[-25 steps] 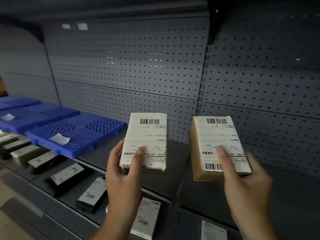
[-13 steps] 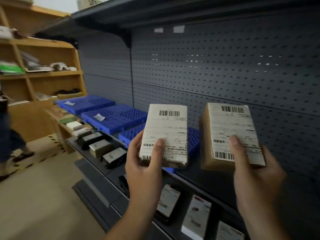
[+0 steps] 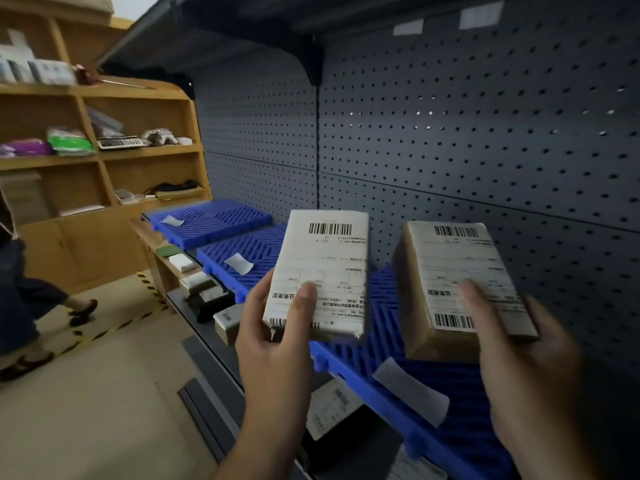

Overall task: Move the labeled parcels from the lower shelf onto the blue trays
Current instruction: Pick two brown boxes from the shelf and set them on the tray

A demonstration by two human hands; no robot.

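Note:
My left hand [image 3: 273,337] grips a flat parcel [image 3: 322,271] with a white barcode label, held upright. A thicker brown cardboard parcel [image 3: 457,285] with a similar label sits in my right hand [image 3: 530,368]. Both parcels hover above the nearest blue tray [image 3: 460,403], which carries a grey paper slip [image 3: 412,389]. Two more blue trays [image 3: 249,251] [image 3: 211,220] run along the shelf to the left, each with a small white slip. On the lower shelf lie more labeled parcels [image 3: 228,320] [image 3: 332,407].
A dark pegboard wall [image 3: 485,140] backs the shelving, with an upper shelf overhead. A wooden cabinet [image 3: 114,168] with assorted goods stands at the left. Another person's legs [image 3: 31,306] are on the floor at the far left, near black-and-yellow floor tape [image 3: 114,327].
The view has swung left along the shelving. The blue trays now lie right under the parcels, and the wooden cabinet and a walking person fill the left. Both hands keep their parcels.

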